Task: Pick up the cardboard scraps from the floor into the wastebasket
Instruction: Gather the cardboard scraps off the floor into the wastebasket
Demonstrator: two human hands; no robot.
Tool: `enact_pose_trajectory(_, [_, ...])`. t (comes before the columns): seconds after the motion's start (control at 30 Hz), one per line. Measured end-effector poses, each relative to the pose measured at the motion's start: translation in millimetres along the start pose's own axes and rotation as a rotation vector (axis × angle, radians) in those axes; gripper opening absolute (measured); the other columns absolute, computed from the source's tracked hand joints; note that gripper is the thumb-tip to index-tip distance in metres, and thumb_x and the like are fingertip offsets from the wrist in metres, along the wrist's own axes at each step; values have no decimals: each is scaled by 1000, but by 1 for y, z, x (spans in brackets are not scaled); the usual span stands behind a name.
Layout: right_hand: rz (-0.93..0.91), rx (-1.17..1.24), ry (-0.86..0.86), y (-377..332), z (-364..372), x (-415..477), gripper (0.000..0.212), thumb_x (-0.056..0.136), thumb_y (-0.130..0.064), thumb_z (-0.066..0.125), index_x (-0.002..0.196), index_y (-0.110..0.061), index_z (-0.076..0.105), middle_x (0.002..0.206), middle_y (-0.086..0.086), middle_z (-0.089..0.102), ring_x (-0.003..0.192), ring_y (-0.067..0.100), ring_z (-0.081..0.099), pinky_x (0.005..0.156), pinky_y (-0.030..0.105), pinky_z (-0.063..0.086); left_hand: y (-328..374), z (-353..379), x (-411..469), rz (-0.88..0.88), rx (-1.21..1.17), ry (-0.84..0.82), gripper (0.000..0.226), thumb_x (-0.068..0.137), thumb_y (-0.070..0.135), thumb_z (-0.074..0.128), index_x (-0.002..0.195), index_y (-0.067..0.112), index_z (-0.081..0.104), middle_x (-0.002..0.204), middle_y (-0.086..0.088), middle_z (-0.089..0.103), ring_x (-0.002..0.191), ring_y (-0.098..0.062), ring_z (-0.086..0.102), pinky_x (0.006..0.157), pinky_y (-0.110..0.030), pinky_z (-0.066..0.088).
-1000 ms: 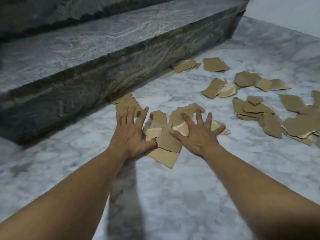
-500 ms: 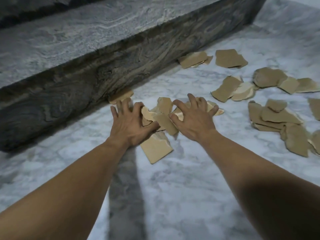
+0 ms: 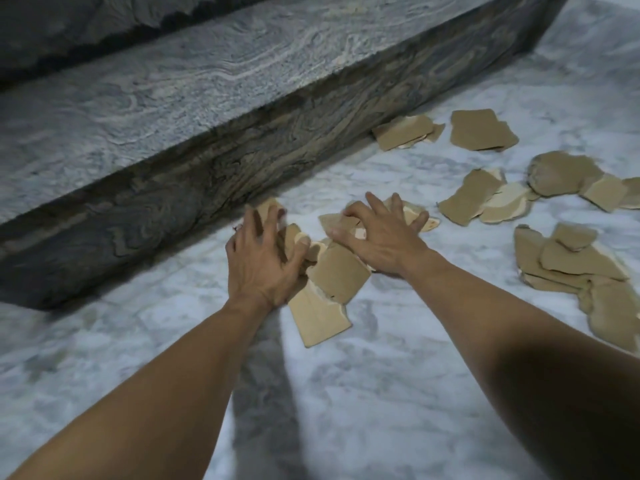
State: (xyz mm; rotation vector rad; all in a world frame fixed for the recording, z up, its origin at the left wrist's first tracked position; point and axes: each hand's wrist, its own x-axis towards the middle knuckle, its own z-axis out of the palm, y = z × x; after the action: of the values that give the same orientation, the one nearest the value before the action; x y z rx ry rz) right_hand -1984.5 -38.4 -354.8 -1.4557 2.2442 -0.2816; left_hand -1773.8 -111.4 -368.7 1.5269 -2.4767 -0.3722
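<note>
- Brown cardboard scraps [image 3: 337, 273] lie heaped on the marble floor [image 3: 381, 393], near the foot of the grey stone step [image 3: 207, 84].
- Left hand [image 3: 263, 261] — fingers curled, clutching the heap's left edge.
- Right hand [image 3: 379, 242] claws over the heap's far right side, fingers bent round pieces.
- More torn pieces [image 3: 483, 129] lie scattered far right — apart from both hands.

This looks like the foot of an indoor stone staircase, probably in a house, though the narrow view leaves the kind of building unsure. A broad grey swirl-veined polished granite step [image 3: 207, 98] runs across the scene. Behind it rises a second, darker stone step [image 3: 69, 26]. In front of it spreads a white grey-veined marble floor [image 3: 381, 393].
</note>
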Motion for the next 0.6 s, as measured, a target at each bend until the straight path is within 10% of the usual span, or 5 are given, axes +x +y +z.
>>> enact_pose_trajectory(0.2, [-16, -200, 98, 7, 17, -30, 91, 73, -95, 38, 142, -36, 33, 166, -6, 17, 153, 29, 7, 110, 74, 8, 1, -3, -14, 69, 135, -1, 101, 78, 90, 26, 151, 21, 36, 148, -5, 41, 141, -30, 28, 117, -48, 19])
enact_pose_trajectory(0.37, [-50, -263, 305, 13, 32, -71, 79, 80, -90, 34, 130, -30, 42, 138, -6, 51, 131, 26, 39, 100, 54, 32, 2, -4, -49, 139, 107, -141, 129, 64, 104, 17, 160, 18, 16, 168, -4, 13, 154, -25, 8, 124, -49, 9])
enact_pose_trajectory(0.6, [162, -59, 131, 20, 34, -122, 114, 62, -101, 42, 157, -51, 3, 170, -7, -8, 155, 29, -16, 113, 71, -11, 5, -8, -92, 170, 126, -54, 117, 70, 91, 39, 158, 18, 17, 145, -9, 39, 128, -32, 35, 100, -45, 32])
